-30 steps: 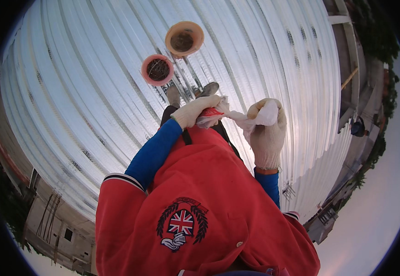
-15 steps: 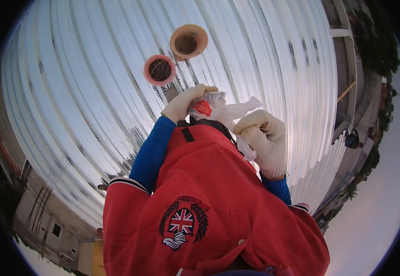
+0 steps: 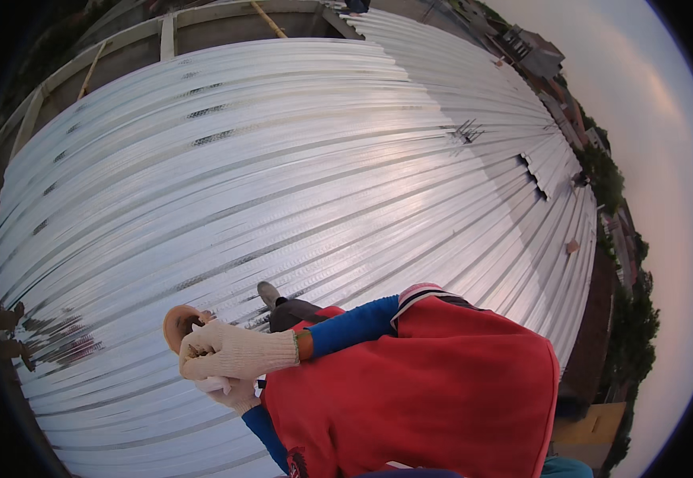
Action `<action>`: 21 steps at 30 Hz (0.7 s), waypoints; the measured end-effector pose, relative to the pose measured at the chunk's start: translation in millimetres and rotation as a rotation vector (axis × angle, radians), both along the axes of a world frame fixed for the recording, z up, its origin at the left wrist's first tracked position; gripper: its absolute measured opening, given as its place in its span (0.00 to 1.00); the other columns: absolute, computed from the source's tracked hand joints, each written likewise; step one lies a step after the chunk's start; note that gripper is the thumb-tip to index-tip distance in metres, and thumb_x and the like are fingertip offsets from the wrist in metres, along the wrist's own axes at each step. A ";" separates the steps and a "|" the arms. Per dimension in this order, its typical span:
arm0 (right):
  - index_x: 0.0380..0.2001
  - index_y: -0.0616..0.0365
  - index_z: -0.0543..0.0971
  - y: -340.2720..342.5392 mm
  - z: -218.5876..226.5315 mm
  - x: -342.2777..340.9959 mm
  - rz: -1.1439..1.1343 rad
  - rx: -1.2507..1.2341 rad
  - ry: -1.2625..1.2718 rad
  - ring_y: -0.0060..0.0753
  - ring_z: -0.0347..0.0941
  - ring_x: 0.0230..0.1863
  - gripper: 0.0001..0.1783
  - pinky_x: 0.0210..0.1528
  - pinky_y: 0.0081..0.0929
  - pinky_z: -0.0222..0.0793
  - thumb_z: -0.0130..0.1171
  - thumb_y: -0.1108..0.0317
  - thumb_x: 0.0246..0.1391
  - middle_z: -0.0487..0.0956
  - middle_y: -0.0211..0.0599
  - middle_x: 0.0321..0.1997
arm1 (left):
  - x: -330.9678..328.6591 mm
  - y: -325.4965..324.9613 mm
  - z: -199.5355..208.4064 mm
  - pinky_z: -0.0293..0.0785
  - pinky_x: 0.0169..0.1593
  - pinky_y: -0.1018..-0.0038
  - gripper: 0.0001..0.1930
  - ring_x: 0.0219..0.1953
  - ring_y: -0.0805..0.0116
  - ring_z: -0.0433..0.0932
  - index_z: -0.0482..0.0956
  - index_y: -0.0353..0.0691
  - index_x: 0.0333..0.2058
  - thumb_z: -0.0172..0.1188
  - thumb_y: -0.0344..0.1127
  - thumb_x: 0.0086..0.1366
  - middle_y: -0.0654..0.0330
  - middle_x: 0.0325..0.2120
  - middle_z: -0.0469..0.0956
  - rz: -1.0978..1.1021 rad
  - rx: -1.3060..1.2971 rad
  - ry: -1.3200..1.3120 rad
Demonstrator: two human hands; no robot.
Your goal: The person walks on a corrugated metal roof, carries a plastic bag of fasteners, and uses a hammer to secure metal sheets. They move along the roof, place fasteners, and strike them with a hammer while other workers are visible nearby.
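My right hand (image 3: 239,350), in a cream knitted glove, is closed, its fingers curled. Whatever is in its grip is hidden. Just below it is my left hand (image 3: 240,396), gloved the same way and partly covered by the right. A small piece of white plastic bag (image 3: 214,384) shows at the left hand's curled fingers; the rest of the bag is hidden. An orange-rimmed bucket (image 3: 173,327) stands just beyond the hands, partly covered by the right glove.
Ribbed silvery metal sheets (image 3: 306,175) spread around me as a roof. My grey shoe (image 3: 267,294) rests on them. Bars (image 3: 466,131) lie farther right, near a dark stepped gap (image 3: 533,177). A concrete beam (image 3: 167,38) edges the far side.
My view has swung to the right across the roof. My hands have come together, the right now over the left. The bag's red contents and the pink-rimmed bucket no longer show.
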State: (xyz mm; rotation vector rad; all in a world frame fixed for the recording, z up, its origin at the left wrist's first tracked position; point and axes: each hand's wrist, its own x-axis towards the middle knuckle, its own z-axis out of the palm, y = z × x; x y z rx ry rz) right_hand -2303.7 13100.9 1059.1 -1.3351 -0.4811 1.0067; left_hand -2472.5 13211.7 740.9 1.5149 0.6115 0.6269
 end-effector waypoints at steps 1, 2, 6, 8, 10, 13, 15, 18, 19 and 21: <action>0.36 0.61 0.85 -4.5 -2.0 1.5 -0.060 0.024 0.054 0.22 0.75 0.35 0.13 0.39 0.27 0.71 0.65 0.60 0.61 0.82 0.29 0.32 | 9.5 5.2 -15.8 0.68 0.70 0.50 0.40 0.69 0.57 0.71 0.65 0.40 0.70 0.64 0.60 0.68 0.57 0.69 0.72 -0.018 -0.225 -0.145; 0.35 0.61 0.84 -10.1 -5.2 4.6 -0.121 0.051 0.073 0.22 0.75 0.35 0.13 0.39 0.27 0.71 0.65 0.60 0.61 0.81 0.29 0.32 | 24.1 11.4 -20.0 0.66 0.70 0.47 0.41 0.69 0.56 0.70 0.67 0.41 0.68 0.60 0.66 0.68 0.58 0.69 0.72 -0.032 -0.424 -0.218; 0.33 0.61 0.82 -27.3 -6.4 11.0 -0.283 0.150 0.069 0.21 0.73 0.33 0.14 0.37 0.27 0.70 0.65 0.59 0.59 0.79 0.28 0.29 | 65.7 29.3 -4.2 0.63 0.68 0.38 0.45 0.70 0.52 0.68 0.77 0.45 0.61 0.49 0.80 0.65 0.59 0.67 0.74 -0.001 -1.001 -0.314; 0.32 0.61 0.81 -36.1 9.0 12.9 -0.341 0.179 0.083 0.21 0.72 0.33 0.14 0.36 0.27 0.69 0.65 0.59 0.60 0.77 0.26 0.27 | 79.5 28.1 9.5 0.65 0.65 0.36 0.43 0.68 0.50 0.69 0.80 0.48 0.59 0.51 0.80 0.64 0.57 0.64 0.77 -0.106 -1.118 -0.331; 0.32 0.61 0.79 -36.4 4.1 21.7 -0.397 0.268 0.063 0.18 0.69 0.22 0.12 0.23 0.24 0.65 0.63 0.63 0.62 0.75 0.26 0.22 | 93.2 8.1 68.9 0.59 0.74 0.47 0.43 0.73 0.52 0.65 0.65 0.44 0.69 0.48 0.74 0.71 0.55 0.71 0.68 -0.004 -1.268 -0.297; 0.31 0.61 0.78 -36.8 19.8 9.7 -0.460 0.297 0.102 0.16 0.67 0.16 0.11 0.16 0.22 0.61 0.62 0.64 0.63 0.74 0.26 0.20 | 91.6 -3.8 71.5 0.67 0.72 0.53 0.44 0.70 0.51 0.70 0.64 0.41 0.73 0.47 0.73 0.74 0.54 0.70 0.70 -0.097 -0.838 -0.216; 0.30 0.61 0.79 -39.9 40.4 6.1 -0.461 0.323 0.163 0.16 0.65 0.16 0.11 0.16 0.22 0.58 0.63 0.64 0.63 0.74 0.26 0.20 | 96.7 -12.6 78.8 0.68 0.71 0.53 0.44 0.69 0.51 0.71 0.64 0.41 0.72 0.47 0.72 0.74 0.53 0.70 0.70 -0.104 -0.911 -0.195; 0.29 0.61 0.79 -41.6 57.1 10.3 -0.420 0.429 0.251 0.15 0.61 0.15 0.12 0.16 0.22 0.53 0.63 0.64 0.63 0.73 0.24 0.19 | 101.2 -28.8 95.4 0.70 0.69 0.54 0.43 0.68 0.51 0.72 0.64 0.40 0.72 0.47 0.71 0.75 0.52 0.69 0.71 -0.108 -0.969 -0.164; 0.28 0.61 0.78 -38.3 55.1 11.2 -0.419 0.461 0.270 0.14 0.61 0.15 0.13 0.16 0.21 0.52 0.62 0.63 0.63 0.72 0.24 0.19 | 102.7 -32.7 102.5 0.71 0.69 0.54 0.43 0.67 0.51 0.72 0.64 0.40 0.72 0.46 0.71 0.75 0.52 0.69 0.71 -0.107 -0.976 -0.153; 0.29 0.61 0.79 -37.8 56.0 13.1 -0.387 0.464 0.261 0.13 0.60 0.16 0.13 0.16 0.21 0.51 0.62 0.62 0.64 0.72 0.23 0.19 | 103.0 -38.3 110.5 0.72 0.68 0.54 0.42 0.67 0.51 0.73 0.64 0.40 0.72 0.46 0.71 0.76 0.51 0.68 0.71 -0.117 -0.975 -0.147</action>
